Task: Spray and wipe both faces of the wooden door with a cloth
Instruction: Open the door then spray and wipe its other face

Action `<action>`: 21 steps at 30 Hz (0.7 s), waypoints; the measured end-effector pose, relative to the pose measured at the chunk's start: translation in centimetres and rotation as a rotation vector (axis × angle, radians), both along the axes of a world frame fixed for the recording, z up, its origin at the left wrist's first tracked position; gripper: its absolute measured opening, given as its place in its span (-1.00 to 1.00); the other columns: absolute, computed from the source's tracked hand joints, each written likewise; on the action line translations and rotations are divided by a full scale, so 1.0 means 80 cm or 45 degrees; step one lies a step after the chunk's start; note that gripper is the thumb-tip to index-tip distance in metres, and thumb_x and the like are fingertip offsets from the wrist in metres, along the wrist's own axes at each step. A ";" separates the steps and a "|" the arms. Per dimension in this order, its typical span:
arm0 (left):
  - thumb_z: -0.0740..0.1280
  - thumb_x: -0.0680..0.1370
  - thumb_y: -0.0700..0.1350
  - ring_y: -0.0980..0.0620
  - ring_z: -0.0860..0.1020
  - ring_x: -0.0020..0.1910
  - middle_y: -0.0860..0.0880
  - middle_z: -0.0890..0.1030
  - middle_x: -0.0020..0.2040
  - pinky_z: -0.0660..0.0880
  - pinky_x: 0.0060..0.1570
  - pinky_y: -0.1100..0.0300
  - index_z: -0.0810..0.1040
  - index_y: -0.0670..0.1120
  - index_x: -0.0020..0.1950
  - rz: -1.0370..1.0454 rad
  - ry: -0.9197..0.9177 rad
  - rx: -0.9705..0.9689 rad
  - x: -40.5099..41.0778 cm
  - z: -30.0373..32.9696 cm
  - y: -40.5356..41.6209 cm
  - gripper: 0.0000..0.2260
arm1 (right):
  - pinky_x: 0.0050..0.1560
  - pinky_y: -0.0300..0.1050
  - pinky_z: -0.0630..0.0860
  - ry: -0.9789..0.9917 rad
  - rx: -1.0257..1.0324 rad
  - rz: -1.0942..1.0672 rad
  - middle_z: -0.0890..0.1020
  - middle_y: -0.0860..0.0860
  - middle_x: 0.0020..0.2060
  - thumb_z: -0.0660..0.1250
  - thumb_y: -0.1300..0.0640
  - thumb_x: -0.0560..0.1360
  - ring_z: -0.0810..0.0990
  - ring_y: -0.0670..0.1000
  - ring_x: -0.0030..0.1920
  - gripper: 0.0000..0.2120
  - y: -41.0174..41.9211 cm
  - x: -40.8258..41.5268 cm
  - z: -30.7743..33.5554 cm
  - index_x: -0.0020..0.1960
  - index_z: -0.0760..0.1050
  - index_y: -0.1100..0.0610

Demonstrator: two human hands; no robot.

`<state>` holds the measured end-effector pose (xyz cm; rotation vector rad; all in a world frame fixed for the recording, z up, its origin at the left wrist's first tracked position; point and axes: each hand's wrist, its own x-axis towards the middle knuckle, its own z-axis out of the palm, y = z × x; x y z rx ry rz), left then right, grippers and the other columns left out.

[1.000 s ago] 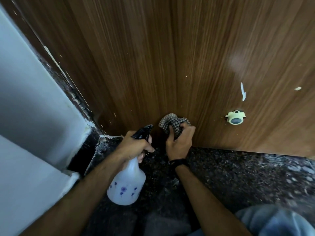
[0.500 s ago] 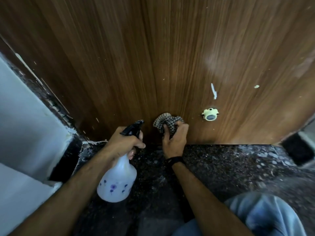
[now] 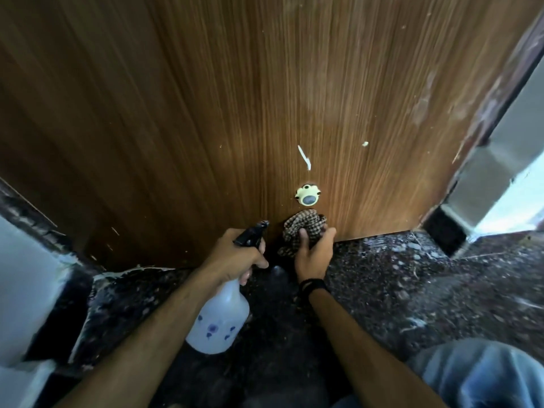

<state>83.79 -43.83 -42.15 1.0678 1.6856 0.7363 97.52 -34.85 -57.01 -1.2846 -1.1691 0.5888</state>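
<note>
The right hand grips a checked cloth and presses it against the door at its bottom edge, just below a pale round stopper. Left of it, the left hand is clenched around the spray bottle, above the speckled floor.

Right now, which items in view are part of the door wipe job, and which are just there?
In use:
wooden door
checked cloth, in right hand
spray bottle, in left hand

Just there:
pale door stopper
speckled floor
white paint streak
</note>
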 end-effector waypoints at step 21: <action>0.43 0.45 -0.40 0.00 0.33 -0.54 -0.12 0.41 -0.36 0.30 -0.48 0.21 0.51 -0.13 -0.16 0.075 0.104 -0.040 0.025 -0.016 0.040 -0.80 | 0.09 0.08 0.46 0.097 0.060 -0.192 0.49 0.22 -0.03 0.32 0.16 0.58 0.47 0.10 0.03 -0.70 0.022 -0.014 -0.032 0.16 0.42 0.39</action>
